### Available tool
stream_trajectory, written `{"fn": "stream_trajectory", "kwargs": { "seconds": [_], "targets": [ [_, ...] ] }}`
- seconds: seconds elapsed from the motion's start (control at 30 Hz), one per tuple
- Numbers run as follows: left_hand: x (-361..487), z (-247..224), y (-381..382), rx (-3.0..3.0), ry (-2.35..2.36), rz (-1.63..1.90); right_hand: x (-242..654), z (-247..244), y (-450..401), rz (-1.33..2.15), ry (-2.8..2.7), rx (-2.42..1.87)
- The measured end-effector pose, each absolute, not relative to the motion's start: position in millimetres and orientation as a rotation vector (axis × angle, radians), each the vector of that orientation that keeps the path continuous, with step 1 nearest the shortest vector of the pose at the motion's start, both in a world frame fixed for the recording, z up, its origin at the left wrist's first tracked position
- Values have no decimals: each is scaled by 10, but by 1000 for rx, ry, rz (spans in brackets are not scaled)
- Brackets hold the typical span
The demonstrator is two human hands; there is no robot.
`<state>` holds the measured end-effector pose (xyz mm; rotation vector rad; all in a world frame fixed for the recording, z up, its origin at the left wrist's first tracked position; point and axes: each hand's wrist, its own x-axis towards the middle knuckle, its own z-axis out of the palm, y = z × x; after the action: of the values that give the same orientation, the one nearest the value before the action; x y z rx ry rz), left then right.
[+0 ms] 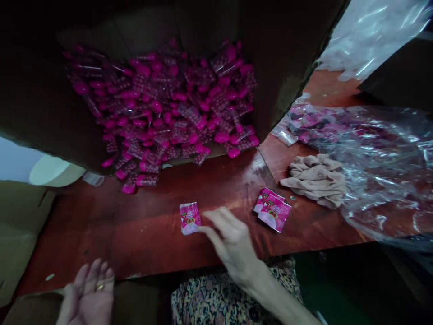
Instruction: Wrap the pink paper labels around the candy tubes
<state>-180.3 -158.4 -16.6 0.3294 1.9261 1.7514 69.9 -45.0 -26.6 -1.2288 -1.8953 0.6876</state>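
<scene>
A small stack of pink printed packets [190, 218] lies on the reddish table near the middle. My right hand [228, 234] reaches over the table from the right, thumb and forefinger apart at the stack's right edge, the thumb tip at its lower corner. To the right of that hand lie more pink packets [274, 212], overlapping each other. Palm up at the table's front edge on the left, my left hand [93, 293] wears a ring and holds nothing, its fingers extended.
A big cardboard box [284, 85] lies open toward me, full of pink-capped clear pieces [162, 108]. On the right are a crumpled cloth [316, 178] and clear plastic bags [379, 176]. A pale round container [54, 171] stands at the left.
</scene>
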Motion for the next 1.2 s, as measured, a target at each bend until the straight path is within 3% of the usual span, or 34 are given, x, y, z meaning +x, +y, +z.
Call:
{"fn": "stream_trajectory", "kwargs": {
  "seconds": [0.1,0.3,0.53,0.73,0.87,1.2],
  "targets": [
    [-1485,-202,-1240,119,1750,1763,298,-448,-462,644,-1978,-1272],
    [-909,-503,-851,729,1819,1427,274,-679,-513,594,-2049,-1295],
    [-654,-709,-734,1106,1820,1335,548,-711,-474,541,-1945,-1330],
    [-472,-532,-746,918,1810,1462,871,-623,-459,300,-1845,-1246],
    [-445,-408,-661,561,1422,1373,853,-541,-481,225,-1933,-1047],
    [-361,-319,-528,200,1241,1449,727,-434,-498,1192,-1418,-1160]
  ]
}}
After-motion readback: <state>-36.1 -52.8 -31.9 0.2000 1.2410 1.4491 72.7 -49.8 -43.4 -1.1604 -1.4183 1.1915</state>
